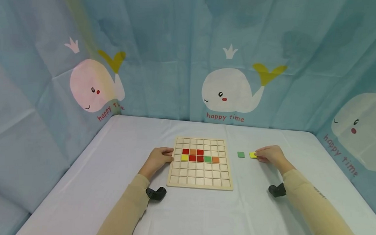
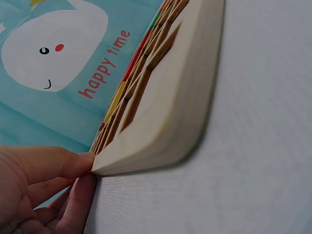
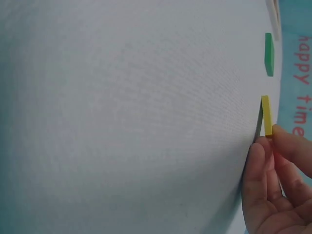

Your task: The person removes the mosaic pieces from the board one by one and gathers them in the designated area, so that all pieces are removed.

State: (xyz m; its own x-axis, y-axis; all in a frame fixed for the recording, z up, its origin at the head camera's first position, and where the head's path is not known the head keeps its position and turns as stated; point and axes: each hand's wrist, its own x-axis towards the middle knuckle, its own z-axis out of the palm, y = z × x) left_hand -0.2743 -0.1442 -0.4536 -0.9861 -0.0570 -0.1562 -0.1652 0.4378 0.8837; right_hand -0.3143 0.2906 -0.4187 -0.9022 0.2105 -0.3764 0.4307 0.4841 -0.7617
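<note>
A wooden grid board [image 1: 200, 174] lies on the white table. Two neighbouring rows hold square tiles: red, orange and red in the upper one; a yellow tile [image 1: 185, 157], reds, a green tile [image 1: 208, 159] and an orange tile [image 1: 216, 159] in the lower one. My left hand [image 1: 157, 160] grips the board's left edge between thumb and fingers, seen closely in the left wrist view. Right of the board, my right hand [image 1: 272, 156] pinches another yellow tile [image 3: 266, 116] by one end. A loose green tile [image 1: 241, 154] lies between that tile and the board.
White cloth [image 1: 196, 216] covers the table. A blue curtain [image 1: 165, 60] printed with whales stands behind and along both sides. Each wrist carries a black camera mount, the left mount [image 1: 156, 193] near the board's front left corner.
</note>
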